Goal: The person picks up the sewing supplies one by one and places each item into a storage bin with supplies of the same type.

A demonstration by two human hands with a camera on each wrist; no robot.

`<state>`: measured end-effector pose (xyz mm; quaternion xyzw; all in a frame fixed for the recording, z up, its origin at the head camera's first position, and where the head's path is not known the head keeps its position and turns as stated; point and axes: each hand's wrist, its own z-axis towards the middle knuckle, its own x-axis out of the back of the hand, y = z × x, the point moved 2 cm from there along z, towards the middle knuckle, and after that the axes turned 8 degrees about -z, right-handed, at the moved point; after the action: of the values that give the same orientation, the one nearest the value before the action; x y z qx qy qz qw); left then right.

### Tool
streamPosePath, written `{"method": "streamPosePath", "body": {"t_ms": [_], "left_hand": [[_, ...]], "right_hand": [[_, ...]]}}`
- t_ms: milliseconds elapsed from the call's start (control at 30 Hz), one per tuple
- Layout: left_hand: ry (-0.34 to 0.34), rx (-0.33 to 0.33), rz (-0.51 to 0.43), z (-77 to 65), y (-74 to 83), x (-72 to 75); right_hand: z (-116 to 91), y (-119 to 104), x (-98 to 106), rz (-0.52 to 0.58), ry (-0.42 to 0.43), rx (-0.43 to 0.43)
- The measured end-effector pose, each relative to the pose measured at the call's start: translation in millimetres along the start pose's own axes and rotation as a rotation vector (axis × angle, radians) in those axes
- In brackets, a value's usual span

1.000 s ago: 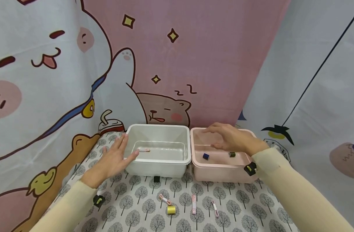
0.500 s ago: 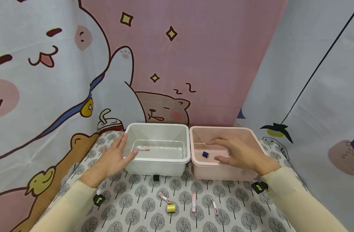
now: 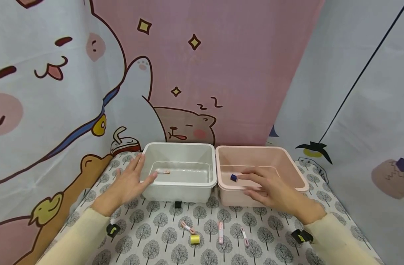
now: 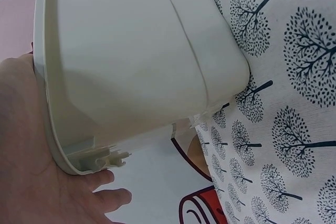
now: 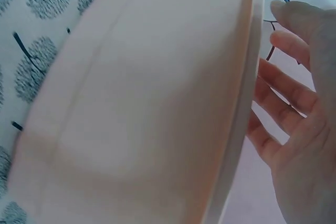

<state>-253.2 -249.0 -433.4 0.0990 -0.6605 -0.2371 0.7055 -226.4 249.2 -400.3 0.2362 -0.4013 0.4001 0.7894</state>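
Observation:
My left hand (image 3: pixel 127 186) rests on the left rim of the white bin (image 3: pixel 180 188), its fingers straight and holding nothing. In the left wrist view the palm lies along that rim. A small pink-and-white bundle (image 3: pixel 163 172), perhaps thread, lies inside the white bin. Over the front rim of the pink bin (image 3: pixel 236 197) hovers my right hand (image 3: pixel 276 189), fingers loosely bent and nothing seen in them. In the right wrist view its fingers (image 5: pixel 286 85) are spread beside the bin's rim. A dark blue thread spool (image 3: pixel 233 178) sits in the pink bin, just left of the fingertips.
On the tree-print cloth (image 3: pixel 169 254) in front lie a yellow thread spool (image 3: pixel 194 239), a pink bundle (image 3: pixel 188 227), a second bundle (image 3: pixel 220 232) and a third bundle (image 3: pixel 244 237). A small black item (image 3: pixel 178 204) lies by the white bin. A printed curtain (image 3: pixel 241 73) hangs behind.
My right hand has come down and back toward me, from above the pink bin's inside to its front rim. The olive spool seen earlier is now hidden. My left hand stays put.

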Motion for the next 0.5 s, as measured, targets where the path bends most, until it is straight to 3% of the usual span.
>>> {"method": "streamPosePath", "body": {"t_ms": [267,500], "left_hand": [[0.007,-0.012,0.006,-0.9,1.3,-0.1],[0.006,-0.005,0.007,-1.7,1.7,0.5]], "right_hand": [[-23.1,-21.9,-1.8,-0.064,-0.08,-0.119],[-36.8,-36.6,-3.7,-0.085,-0.063,-0.102]]}}
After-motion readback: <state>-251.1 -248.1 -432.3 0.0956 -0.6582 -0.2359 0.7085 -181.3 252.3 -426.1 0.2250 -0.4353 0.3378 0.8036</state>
